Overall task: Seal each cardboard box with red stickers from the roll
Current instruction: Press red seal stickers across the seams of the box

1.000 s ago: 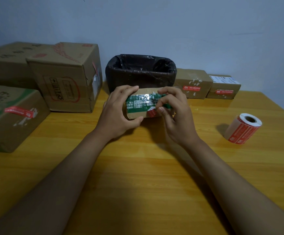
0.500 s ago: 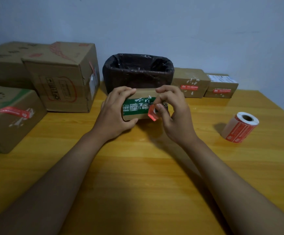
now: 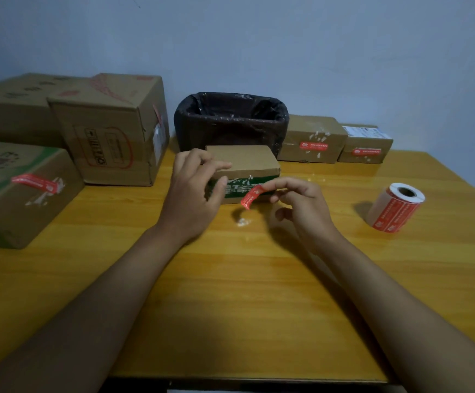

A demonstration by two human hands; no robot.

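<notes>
A small cardboard box [image 3: 245,161] with a green printed band stands on the wooden table [image 3: 230,293] in front of the bin. My left hand [image 3: 194,194] holds its left end, index finger over the top edge and thumb on the front face. My right hand [image 3: 301,205] is just right of the box front and pinches one curled red sticker [image 3: 250,197] between thumb and fingertips; the sticker hangs free of the box. The sticker roll [image 3: 397,207] lies on its side at the right, untouched.
A black-lined bin [image 3: 230,120] stands behind the small box. Two small stickered boxes [image 3: 312,137] [image 3: 365,146] sit to its right. Larger boxes [image 3: 111,131] [image 3: 12,109] stand at the left, one [image 3: 18,194] with a red sticker. A white paper scrap [image 3: 243,222] lies near my right hand.
The small box, held up in both hands before, now sits on the table. My right hand has pulled the red sticker off its front and drawn away to the right.
</notes>
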